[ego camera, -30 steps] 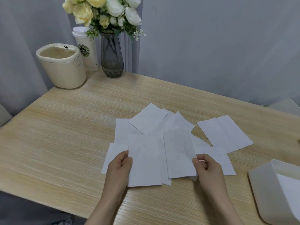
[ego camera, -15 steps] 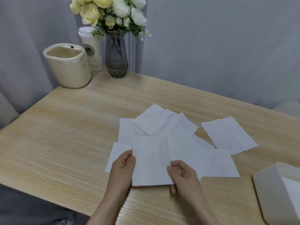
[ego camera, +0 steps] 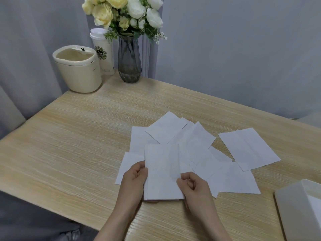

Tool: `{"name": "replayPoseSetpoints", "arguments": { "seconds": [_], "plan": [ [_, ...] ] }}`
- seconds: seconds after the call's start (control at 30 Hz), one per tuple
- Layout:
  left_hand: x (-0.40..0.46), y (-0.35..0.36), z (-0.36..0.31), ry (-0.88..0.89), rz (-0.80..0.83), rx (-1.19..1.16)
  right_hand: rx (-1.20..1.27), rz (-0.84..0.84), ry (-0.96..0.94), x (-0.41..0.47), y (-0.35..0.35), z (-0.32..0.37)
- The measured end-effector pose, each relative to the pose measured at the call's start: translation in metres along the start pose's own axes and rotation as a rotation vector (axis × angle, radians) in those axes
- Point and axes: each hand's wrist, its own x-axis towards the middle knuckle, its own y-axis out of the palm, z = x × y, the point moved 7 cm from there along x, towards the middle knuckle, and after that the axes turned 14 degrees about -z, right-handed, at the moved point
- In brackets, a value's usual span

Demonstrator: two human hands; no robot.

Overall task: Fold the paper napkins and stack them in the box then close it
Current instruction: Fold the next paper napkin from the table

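1. A light wooden table [ego camera: 78, 140] fills most of the view, set against grey curtains [ego camera: 225, 49].
2. At the far left corner stand a cream lidded bin [ego camera: 78, 70], a white paper coffee cup [ego camera: 103, 53] just behind it, and a dark glass vase [ego camera: 129, 61] of yellow and white flowers [ego camera: 125, 13].
3. A white open box [ego camera: 295, 211] sits at the right edge of the table, only partly in view.
4. A loose spread of white paper napkins [ego camera: 194, 145] overlaps at the centre; one napkin [ego camera: 248, 148] lies slightly apart to the right.
5. A folded napkin [ego camera: 162, 171], narrow and upright, lies nearest the person, on top of the spread.
6. The left hand [ego camera: 134, 180] pinches the folded napkin's left edge between thumb and fingers.
7. The right hand [ego camera: 192, 186] pinches its lower right edge, fingers curled.
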Motion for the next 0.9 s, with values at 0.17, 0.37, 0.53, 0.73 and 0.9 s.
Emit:
{"name": "replayPoseSetpoints", "arguments": {
  "seconds": [0.17, 0.37, 0.53, 0.73, 0.9],
  "plan": [
    [-0.002, -0.001, 0.0, -0.066, -0.029, -0.076, -0.001, 0.013, 0.002, 0.0, 0.004, -0.001],
    [-0.003, 0.0, -0.001, -0.086, -0.023, -0.08, 0.012, 0.013, -0.006, 0.0, 0.006, 0.003],
    [-0.002, -0.001, -0.001, -0.075, -0.03, -0.066, 0.003, 0.021, -0.011, -0.002, 0.007, 0.007],
    [0.0, 0.0, 0.001, 0.004, -0.018, -0.007, -0.028, 0.025, 0.009, -0.004, 0.007, 0.007],
    [0.001, -0.002, 0.004, 0.006, -0.022, -0.08, -0.041, -0.063, 0.014, -0.006, -0.004, 0.008]
  ]
}}
